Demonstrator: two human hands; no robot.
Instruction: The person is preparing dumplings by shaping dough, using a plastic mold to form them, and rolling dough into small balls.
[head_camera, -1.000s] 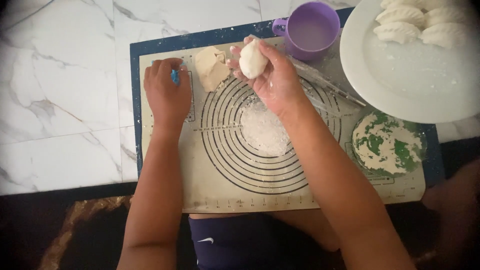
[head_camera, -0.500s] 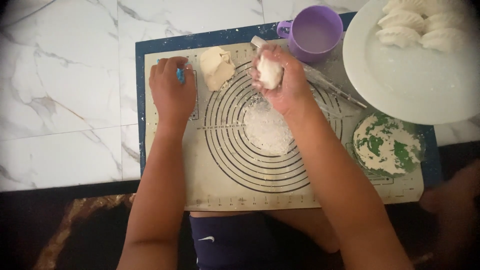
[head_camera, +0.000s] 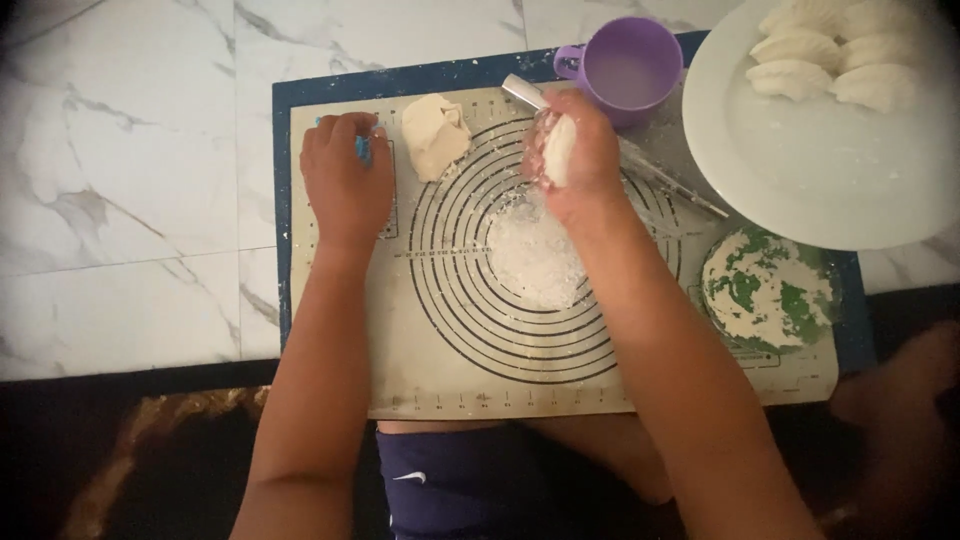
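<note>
Head view, looking straight down. Nearest, dark blue shorts (head_camera: 450, 485) over bent knees at the lower edge of a beige silicone pastry mat with printed black concentric rings and a navy border (head_camera: 330, 330). Farther in, a dusting of white flour (head_camera: 535, 255) at the rings' centre, just below the right hand's fingers. Right hand (head_camera: 575, 160) raised over the rings, fingers (head_camera: 590, 130) curled closed around a small pale lump of dough (head_camera: 560, 150), which sits in the palm between fingers and thumb. Left hand (head_camera: 345, 180) flat, palm down on the mat, fingers loosely bent over a small blue object (head_camera: 362, 148), only a sliver showing; whether gripped or merely covered, cannot tell. Between the two sets of fingertips, a larger folded slab of cream dough (head_camera: 435, 135) lying on the mat. Just beyond the right fingers, a thin clear rolling pin (head_camera: 670, 180) slanting away, and a lilac plastic mug (head_camera: 625, 70). Right of that hand, a floured green round disc (head_camera: 765, 290). Farthest, a white round plate (head_camera: 830, 180) bearing folded white dumplings (head_camera: 830, 60), on white marble tiles (head_camera: 120, 150).
</note>
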